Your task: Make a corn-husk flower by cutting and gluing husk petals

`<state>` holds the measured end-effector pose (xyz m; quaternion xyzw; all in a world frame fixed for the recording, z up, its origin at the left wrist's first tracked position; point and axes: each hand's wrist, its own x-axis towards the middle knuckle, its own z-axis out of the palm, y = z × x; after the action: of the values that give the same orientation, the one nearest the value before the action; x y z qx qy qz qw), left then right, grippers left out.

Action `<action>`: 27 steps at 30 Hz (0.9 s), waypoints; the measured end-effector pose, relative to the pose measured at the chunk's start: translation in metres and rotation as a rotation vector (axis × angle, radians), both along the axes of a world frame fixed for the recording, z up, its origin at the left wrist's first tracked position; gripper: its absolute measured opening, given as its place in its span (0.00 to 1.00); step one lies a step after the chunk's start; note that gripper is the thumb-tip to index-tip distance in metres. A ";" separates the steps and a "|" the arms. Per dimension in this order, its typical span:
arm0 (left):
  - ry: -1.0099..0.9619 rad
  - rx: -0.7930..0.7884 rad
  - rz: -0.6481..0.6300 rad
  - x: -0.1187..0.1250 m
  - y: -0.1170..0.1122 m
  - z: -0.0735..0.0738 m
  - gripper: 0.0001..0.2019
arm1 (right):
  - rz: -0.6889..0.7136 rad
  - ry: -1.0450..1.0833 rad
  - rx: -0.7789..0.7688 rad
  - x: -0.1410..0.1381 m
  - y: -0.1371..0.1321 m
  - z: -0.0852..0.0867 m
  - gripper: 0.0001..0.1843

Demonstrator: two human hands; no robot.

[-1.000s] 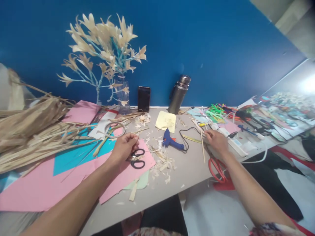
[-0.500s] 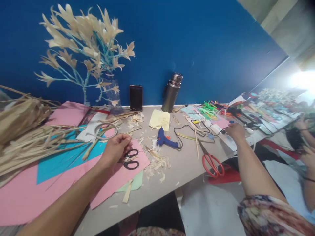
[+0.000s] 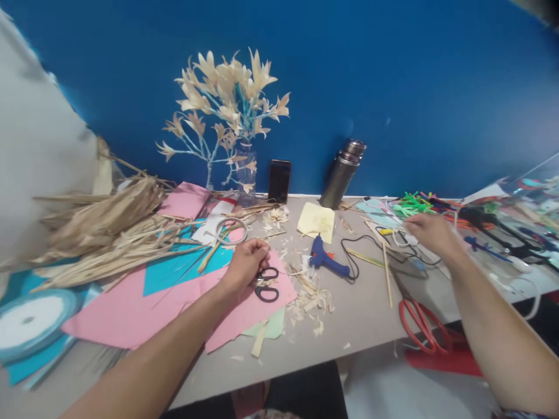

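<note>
Left hand: fingertips drawn together over the pink paper, just above the black-handled scissors; we cannot tell whether anything is pinched. Right hand: fingers bunched near the desk's back edge, just before the green pipe cleaners and above a tangle including the black cord; its grip likewise cannot be told.

Handling, our estimate: the black-handled scissors, lying partly under the left hand with loops toward the front edge, should be light and stiff; we would take them by the loops. The cord should be limp, best held at a plug. The blue glue gun, mid-desk, looks light and rigid; handle only, since its nozzle may be hot. The husk scraps beside it we judge feather-light and fragile.

Containers: a clear bottle at the back edge has pale flowers on turquoise stems rising from its neck. The steel flask, right of it, leans on the wall, capped; contents not visible.
</note>
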<state>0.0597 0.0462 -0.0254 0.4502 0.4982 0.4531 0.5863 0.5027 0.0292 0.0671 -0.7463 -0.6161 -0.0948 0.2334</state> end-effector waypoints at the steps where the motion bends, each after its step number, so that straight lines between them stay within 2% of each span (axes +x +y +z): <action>1: -0.005 -0.005 0.002 0.000 0.000 0.000 0.11 | 0.049 0.036 -0.076 -0.022 0.013 -0.005 0.11; 4: -0.023 -0.017 0.008 0.000 -0.002 0.002 0.10 | 0.231 0.093 -0.247 -0.096 0.051 -0.025 0.11; 7: -0.042 -0.005 0.014 0.000 -0.004 0.001 0.09 | 0.372 0.087 -0.329 -0.166 0.081 -0.042 0.09; 9: -0.047 -0.007 0.013 0.000 -0.004 0.000 0.09 | 0.441 0.062 -0.358 -0.201 0.098 -0.049 0.09; 12: -0.058 -0.015 0.016 0.000 -0.002 -0.002 0.07 | 0.524 0.017 -0.383 -0.236 0.117 -0.054 0.10; 18: -0.106 -0.043 0.031 0.001 0.003 -0.003 0.04 | 0.586 -0.078 -0.413 -0.262 0.137 -0.064 0.14; 27: -0.117 -0.082 0.045 0.003 0.004 -0.003 0.05 | 0.589 -0.117 -0.421 -0.264 0.137 -0.069 0.07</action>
<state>0.0627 0.0506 -0.0284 0.3871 0.4913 0.4709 0.6221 0.2383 0.1666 -0.0018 -0.5618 -0.8230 0.0628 0.0565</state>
